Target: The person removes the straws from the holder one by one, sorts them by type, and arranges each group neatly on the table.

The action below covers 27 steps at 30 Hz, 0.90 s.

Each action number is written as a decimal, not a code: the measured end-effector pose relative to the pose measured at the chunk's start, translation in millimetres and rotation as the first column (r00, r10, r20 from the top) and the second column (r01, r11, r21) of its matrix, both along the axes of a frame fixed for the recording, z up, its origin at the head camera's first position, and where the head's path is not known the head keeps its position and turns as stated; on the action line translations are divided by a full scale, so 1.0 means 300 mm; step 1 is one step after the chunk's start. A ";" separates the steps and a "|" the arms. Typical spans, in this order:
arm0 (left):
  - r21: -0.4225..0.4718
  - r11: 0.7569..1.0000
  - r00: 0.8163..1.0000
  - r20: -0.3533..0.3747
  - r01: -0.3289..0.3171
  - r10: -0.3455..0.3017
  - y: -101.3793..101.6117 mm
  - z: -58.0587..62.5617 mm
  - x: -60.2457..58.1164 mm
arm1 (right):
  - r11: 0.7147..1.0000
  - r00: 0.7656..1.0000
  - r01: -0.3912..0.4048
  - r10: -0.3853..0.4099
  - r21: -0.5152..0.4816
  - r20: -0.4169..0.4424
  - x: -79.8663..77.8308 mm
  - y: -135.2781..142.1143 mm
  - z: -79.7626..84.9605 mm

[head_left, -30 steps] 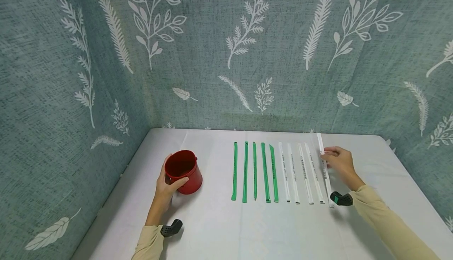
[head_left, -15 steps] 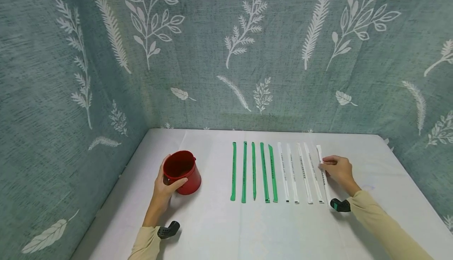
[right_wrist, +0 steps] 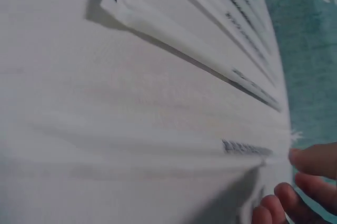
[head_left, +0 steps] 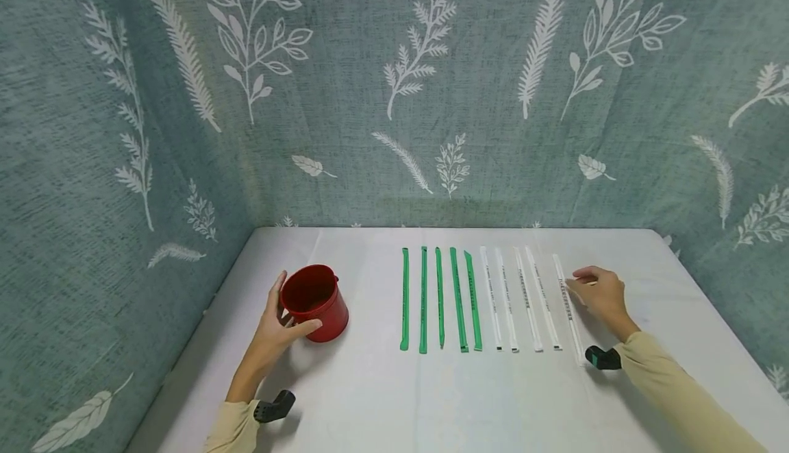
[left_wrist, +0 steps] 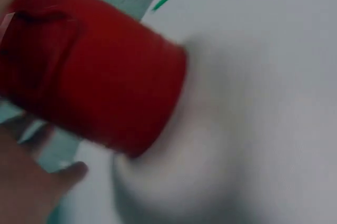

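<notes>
My left hand [head_left: 270, 333] is at a small red bucket [head_left: 329, 312] on the left of the table, its fingers spread along the far left side and its thumb out in front. In the left wrist view a gap shows between the thumb [left_wrist: 72, 175] and the bucket's wall. My right hand [head_left: 603, 297] hovers just right of the rightmost white paper-wrapped straw [head_left: 568, 310], fingers loosely bent and holding nothing. That straw lies on the table, slightly slanted; the right wrist view shows it blurred, close to the fingertips [right_wrist: 301, 156].
Several more white wrapped straws [head_left: 524, 295] lie in a row left of it, followed by several green wrapped straws [head_left: 423, 299]. A white cloth covers the table [head_left: 481, 398]. A leaf-patterned curtain [head_left: 345, 96] hangs behind and on the left.
The white straw, tilted up in my right hand earlier, is lowered onto the table and released; that hand has shifted slightly right. My left wrist has moved left and its fingers have spread wider.
</notes>
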<state>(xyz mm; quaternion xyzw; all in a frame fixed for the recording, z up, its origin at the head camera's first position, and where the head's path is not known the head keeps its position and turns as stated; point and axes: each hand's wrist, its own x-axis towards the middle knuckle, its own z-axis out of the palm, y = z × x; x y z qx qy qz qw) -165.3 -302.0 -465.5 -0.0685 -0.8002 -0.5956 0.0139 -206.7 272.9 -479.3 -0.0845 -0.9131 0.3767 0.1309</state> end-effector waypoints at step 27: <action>-0.781 0.553 0.947 -0.318 -0.292 0.050 -0.148 0.049 0.084 | 0.840 0.953 -0.247 0.300 0.483 -0.033 0.348 0.183 0.031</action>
